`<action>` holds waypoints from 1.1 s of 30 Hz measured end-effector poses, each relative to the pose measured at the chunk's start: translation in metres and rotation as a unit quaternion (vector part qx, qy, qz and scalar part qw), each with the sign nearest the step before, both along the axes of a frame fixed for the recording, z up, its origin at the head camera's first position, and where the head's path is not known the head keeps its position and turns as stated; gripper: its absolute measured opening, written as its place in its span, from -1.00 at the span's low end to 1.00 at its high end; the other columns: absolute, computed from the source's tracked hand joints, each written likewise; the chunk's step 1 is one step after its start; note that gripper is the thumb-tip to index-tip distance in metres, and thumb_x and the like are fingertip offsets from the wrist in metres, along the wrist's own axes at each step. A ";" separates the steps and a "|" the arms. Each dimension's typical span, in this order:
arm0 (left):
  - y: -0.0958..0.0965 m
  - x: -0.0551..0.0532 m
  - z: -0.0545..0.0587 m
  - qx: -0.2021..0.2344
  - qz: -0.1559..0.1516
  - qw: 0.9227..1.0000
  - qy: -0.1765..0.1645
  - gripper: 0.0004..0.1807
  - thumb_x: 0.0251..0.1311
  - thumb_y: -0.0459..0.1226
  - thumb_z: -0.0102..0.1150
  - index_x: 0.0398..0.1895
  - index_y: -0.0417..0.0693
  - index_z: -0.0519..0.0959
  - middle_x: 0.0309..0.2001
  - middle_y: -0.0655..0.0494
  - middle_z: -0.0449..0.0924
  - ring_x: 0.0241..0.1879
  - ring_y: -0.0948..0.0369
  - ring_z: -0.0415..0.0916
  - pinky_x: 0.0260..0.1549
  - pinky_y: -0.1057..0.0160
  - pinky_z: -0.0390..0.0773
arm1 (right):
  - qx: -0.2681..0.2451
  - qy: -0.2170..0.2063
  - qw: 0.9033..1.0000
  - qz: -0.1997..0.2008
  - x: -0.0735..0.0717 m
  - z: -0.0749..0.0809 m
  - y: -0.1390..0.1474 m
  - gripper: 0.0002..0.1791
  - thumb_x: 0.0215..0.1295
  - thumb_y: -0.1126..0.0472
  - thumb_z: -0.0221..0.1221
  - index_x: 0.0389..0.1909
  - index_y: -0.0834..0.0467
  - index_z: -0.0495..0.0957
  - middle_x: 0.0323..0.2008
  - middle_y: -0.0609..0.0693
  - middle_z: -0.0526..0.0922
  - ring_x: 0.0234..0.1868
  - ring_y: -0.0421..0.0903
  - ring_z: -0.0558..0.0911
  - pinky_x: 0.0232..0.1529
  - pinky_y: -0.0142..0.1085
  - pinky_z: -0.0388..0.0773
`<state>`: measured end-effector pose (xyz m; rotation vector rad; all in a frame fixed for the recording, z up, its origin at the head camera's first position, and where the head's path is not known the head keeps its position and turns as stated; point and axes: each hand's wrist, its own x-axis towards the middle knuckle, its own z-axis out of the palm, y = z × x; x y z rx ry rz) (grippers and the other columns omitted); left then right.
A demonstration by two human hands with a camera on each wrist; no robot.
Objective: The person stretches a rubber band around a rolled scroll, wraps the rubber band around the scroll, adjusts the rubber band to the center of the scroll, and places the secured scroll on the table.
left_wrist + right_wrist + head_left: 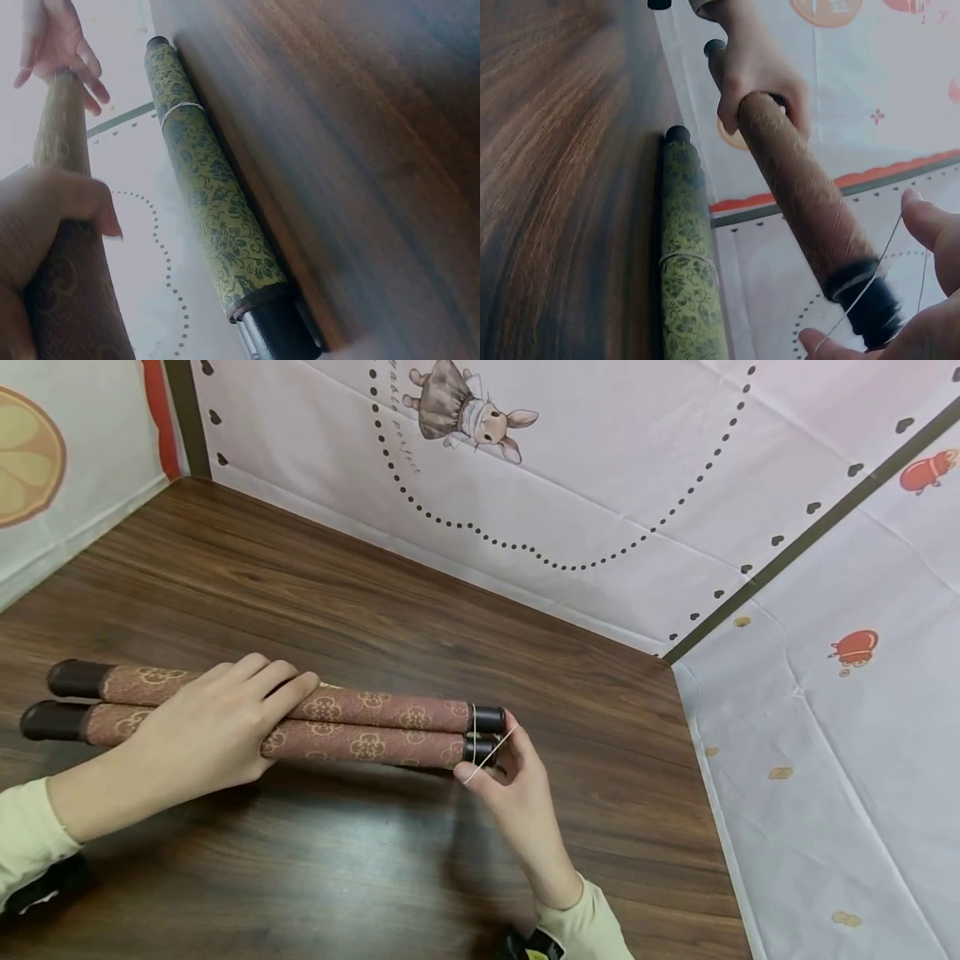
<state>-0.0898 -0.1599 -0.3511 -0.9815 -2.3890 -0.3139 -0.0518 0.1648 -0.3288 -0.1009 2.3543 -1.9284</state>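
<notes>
My left hand grips two scroll-like rolls from above, around their middle. They lie side by side, red-brown with gold flower patterns and black end caps. At the right end, a thin pale elastic band crosses both black caps and stretches out to my right hand. Its thumb and fingers are spread apart, with the band looped taut over their tips. Below, a green-gold patterned roll with a band around it shows in both wrist views. From the head it is almost wholly hidden by the red-brown rolls.
A dark wood tabletop lies under everything. Printed cloth panels close it in at the back, left and right, with a rabbit drawing on the back panel.
</notes>
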 end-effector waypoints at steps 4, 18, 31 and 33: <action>-0.001 -0.001 -0.001 -0.013 -0.046 0.999 0.012 -0.08 -0.73 -0.30 0.50 0.06 -0.23 0.54 -0.17 -0.03 0.57 -0.21 0.00 0.47 -0.30 0.01 0.54 | -0.047 -0.004 0.999 -0.004 -0.004 -0.004 0.004 -0.22 0.16 0.29 0.34 0.42 0.18 0.29 0.37 0.10 0.43 0.24 -0.12 0.56 0.09 -0.47 0.56; -0.003 0.006 0.000 -0.016 -0.091 0.996 0.017 -0.07 -0.73 -0.30 0.47 0.08 -0.25 0.54 -0.11 -0.06 0.59 -0.11 -0.02 0.50 -0.15 -0.03 0.55 | -0.019 -0.034 0.997 0.068 -0.007 -0.002 0.026 -0.61 0.15 0.36 0.31 0.03 0.33 0.62 -0.10 -0.15 0.73 -0.16 -0.25 0.65 -0.13 -0.42 0.62; -0.010 -0.002 -0.006 -0.023 -0.108 0.994 0.002 -0.12 -0.69 -0.32 0.45 0.06 -0.18 0.56 -0.08 0.01 0.61 -0.07 0.03 0.51 -0.13 -0.05 0.57 | 0.169 0.274 0.921 0.219 -0.013 0.002 0.051 -0.77 0.17 0.40 0.30 -0.15 0.12 0.70 0.04 0.09 0.58 0.07 -0.09 0.57 0.06 -0.28 0.61; -0.008 -0.004 -0.007 -0.024 -0.115 0.993 0.003 -0.12 -0.70 -0.32 0.44 0.05 -0.17 0.57 -0.08 0.03 0.61 -0.07 0.05 0.51 -0.14 -0.03 0.58 | 0.219 0.348 0.877 0.248 -0.011 0.002 0.048 -0.74 0.13 0.37 0.34 -0.17 0.02 0.72 0.06 0.08 0.58 0.11 -0.05 0.55 0.07 -0.26 0.58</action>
